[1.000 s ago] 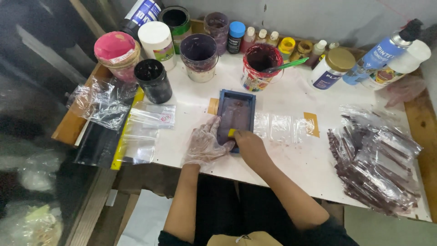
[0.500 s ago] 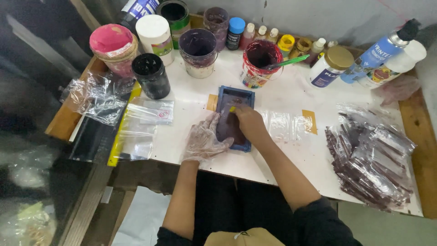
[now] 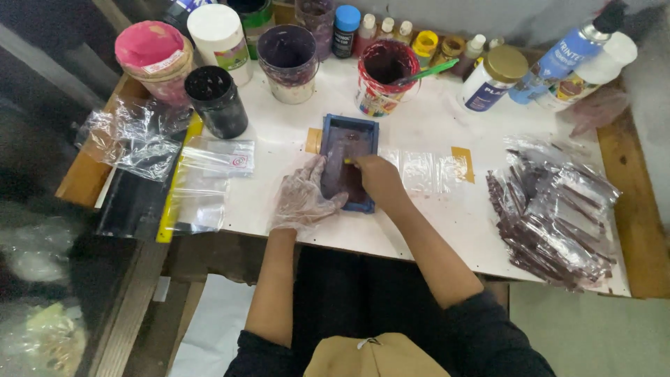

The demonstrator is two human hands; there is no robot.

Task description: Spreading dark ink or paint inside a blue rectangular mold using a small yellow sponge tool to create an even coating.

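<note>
Head view: small blue rectangular frame with purple-stained mesh (image 3: 350,139) lies mid-worktop, long axis running toward the front edge, with the gloved left hand (image 3: 301,197) flat against its left side and the bare right hand (image 3: 379,180) apparently closed on a tool over its near end.

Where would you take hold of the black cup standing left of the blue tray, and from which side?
Grip the black cup around its round side wall, below the open rim, probably coming from the front. It stands upright with its mouth open and stained inside, so a top pinch would dip into residue. The pink-lidded tub crowds it behind, and crumpled clear bags lie on its left.
</note>
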